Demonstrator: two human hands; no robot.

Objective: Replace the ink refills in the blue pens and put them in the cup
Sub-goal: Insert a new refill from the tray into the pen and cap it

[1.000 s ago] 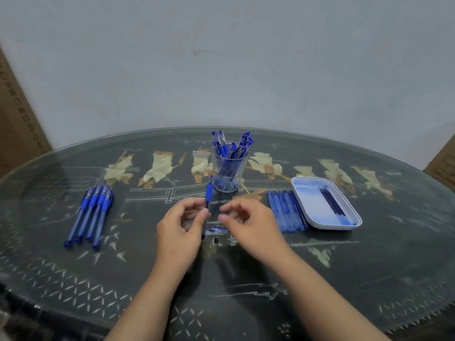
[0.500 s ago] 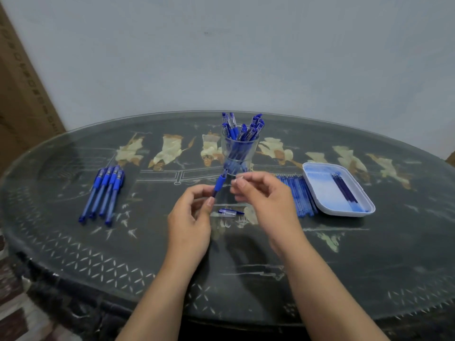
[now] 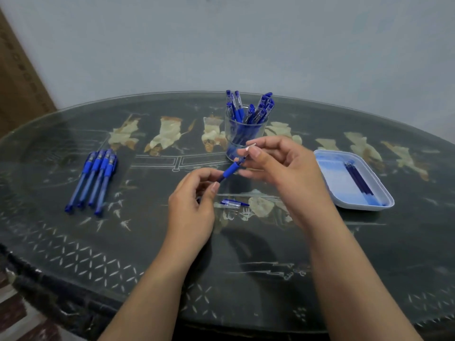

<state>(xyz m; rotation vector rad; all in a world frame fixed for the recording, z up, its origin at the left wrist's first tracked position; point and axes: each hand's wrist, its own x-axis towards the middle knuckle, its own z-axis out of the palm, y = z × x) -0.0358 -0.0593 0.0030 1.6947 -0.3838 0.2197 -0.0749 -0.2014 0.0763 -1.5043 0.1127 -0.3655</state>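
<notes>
A dark oval surface (image 3: 73, 242) with pale inlay is standing before a plain grey wall, and, reading from the left, four blue pens (image 3: 94, 178) are lying side by side, well apart from the hands. Next the left hand (image 3: 190, 205) is pinching the lower end of a pen barrel (image 3: 230, 171) between thumb and fingers (image 3: 214, 187), the barrel's long axis slanting up and to the right toward the right hand (image 3: 283, 173). That hand is pinching what looks like the tip piece or the refill's end at the barrel's upper end; the part is too small and blurred to name surely. A loose cap (image 3: 232, 203) is lying on the surface just below both hands. Directly behind the right hand's fingers the clear cup (image 3: 243, 136), already crowded with pens, is standing; the right hand is the nearer one to it. Farther right, a pale tray (image 3: 354, 203) is holding a few dark refills (image 3: 357, 178); anything between cup and tray is being hidden by the right hand.
</notes>
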